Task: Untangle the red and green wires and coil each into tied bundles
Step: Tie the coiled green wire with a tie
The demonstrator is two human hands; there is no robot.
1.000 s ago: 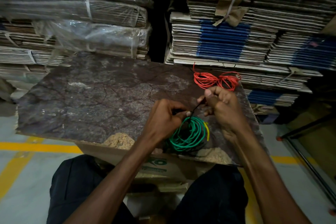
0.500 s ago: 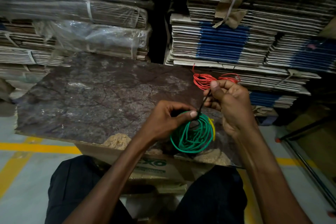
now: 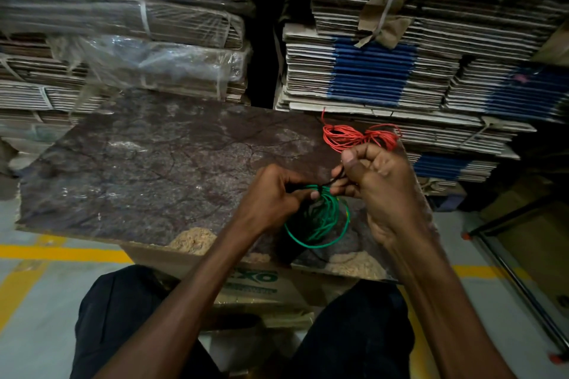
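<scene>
Two wire bundles show: one green coil (image 3: 320, 218) right of the frame's centre and one red bundle (image 3: 360, 136) above it at the table's (image 3: 147, 163) far right edge. Two hands work at the green coil's top. Left hand (image 3: 271, 197) pinches the coil with thumb and forefinger; right hand (image 3: 378, 184) is curled, pinching one thin black tie (image 3: 334, 180) that runs down to the coil.

Compared with half a second ago, the right hand sits lower and closer to the left, so the tie's visible stretch is shorter, and the coil hangs narrower. The red bundle lies unmoved.

Green wire is smooth and round, looped in many turns, with a yellow streak on its right side. Red wire is thinner-looking, pinched at its middle into two loose lobes. Tabletop is dark, mottled and veined like stone, chipped pale along the near edge. Behind it rise stacks of flat corrugated cardboard (image 3: 369, 77), some blue-edged, some wrapped in clear plastic (image 3: 160, 58).
</scene>
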